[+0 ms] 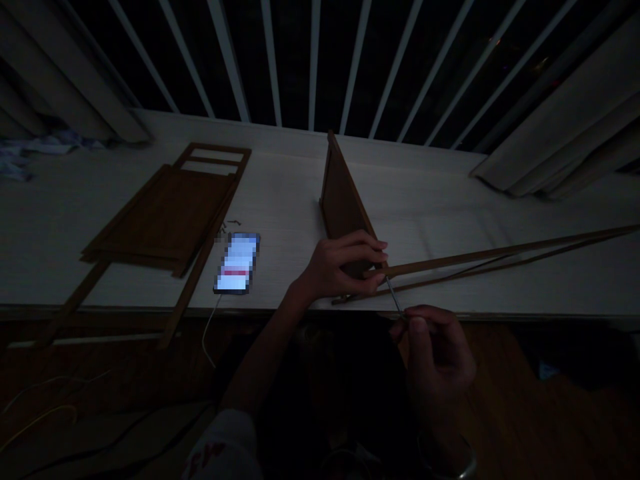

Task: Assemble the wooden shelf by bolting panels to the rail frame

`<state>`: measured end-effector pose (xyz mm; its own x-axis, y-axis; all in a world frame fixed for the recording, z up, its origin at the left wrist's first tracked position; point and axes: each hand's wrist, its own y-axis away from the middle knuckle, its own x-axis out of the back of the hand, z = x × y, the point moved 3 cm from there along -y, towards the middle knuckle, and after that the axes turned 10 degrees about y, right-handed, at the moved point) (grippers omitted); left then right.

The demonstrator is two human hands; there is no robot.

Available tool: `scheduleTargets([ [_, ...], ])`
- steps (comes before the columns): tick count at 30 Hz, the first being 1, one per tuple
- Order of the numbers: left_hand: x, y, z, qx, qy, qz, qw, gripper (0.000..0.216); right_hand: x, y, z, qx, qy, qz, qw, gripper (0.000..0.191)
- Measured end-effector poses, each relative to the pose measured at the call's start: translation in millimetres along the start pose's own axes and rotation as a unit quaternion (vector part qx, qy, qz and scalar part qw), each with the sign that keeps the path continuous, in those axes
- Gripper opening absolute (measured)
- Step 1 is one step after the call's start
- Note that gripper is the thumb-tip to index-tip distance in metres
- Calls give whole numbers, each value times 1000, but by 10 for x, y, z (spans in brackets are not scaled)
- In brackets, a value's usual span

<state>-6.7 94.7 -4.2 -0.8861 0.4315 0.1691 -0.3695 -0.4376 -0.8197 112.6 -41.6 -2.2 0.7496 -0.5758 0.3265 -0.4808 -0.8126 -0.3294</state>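
Left fingers (370,254) grip panel (345,193) and frame (450,261), right fingers (420,337) pinch a driver (394,294): joint seemingly unfinished, small parts (234,222) unused at ten o'clock.

On the pale sleeve (231,433) of the person's left arm, near the bottom edge of the view, stands red lettering (207,457), set aslant and dim; one character looks like an M, while the marks next to it are too dark and cut short to read with certainty, so no whole word or brand can be made out. The lit phone (237,263) lying on the white surface (285,200) has its screen broken into coarse blocks, with a red band (235,273) across its lower part, and whatever writing it carries is unreadable.
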Motion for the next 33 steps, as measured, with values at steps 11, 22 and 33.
scheduleTargets([
  [11,2,-16,21,-5,-4,5,1000,23,-11,-12,-22,3,-14,-11,1000,7],
  [22,-2,-7,12,-5,-4,5,1000,25,-7,-4,12,-25,-27,-21,999,9],
  [33,0,-17,19,-6,-1,4,1000,22,-13,-6,42,-45,-64,-22,997,9],
])
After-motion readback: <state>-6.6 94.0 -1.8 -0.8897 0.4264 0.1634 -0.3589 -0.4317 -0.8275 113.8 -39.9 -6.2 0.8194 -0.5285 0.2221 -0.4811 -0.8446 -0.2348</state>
